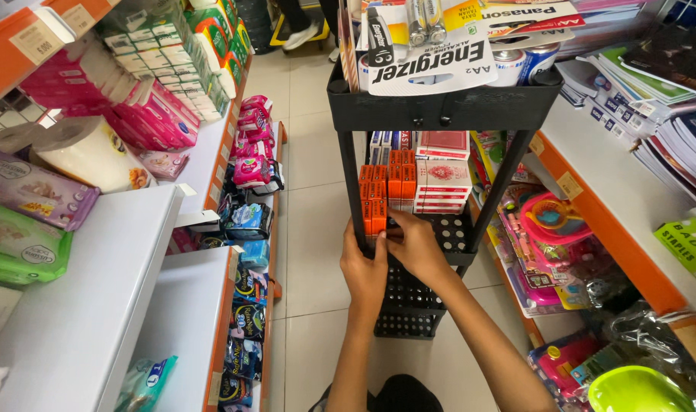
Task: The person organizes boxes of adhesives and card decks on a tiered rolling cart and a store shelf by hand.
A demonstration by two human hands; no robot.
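Observation:
A black wire cart (447, 107) stands in the aisle before me. Its middle shelf carries rows of small orange boxes (384, 191) and a stack of red-and-white card packs (442, 179). My left hand (365, 273) presses on the front of the orange boxes at the shelf's left edge, fingers on them. My right hand (418, 246) sits beside it, fingers curled against the lowest orange box. Whether either hand actually grips a box is not visible. The top tray holds carded battery packs (428, 46).
White shelves with orange trim run along both sides. Left: tissue packs (165, 46), a paper roll (88, 152), pink sachets hanging (252, 145). Right: stacked notebooks (653, 99), toys in bags (554, 229), a green bowl (641, 391). Tiled floor (313, 214) runs ahead, with someone's feet far off.

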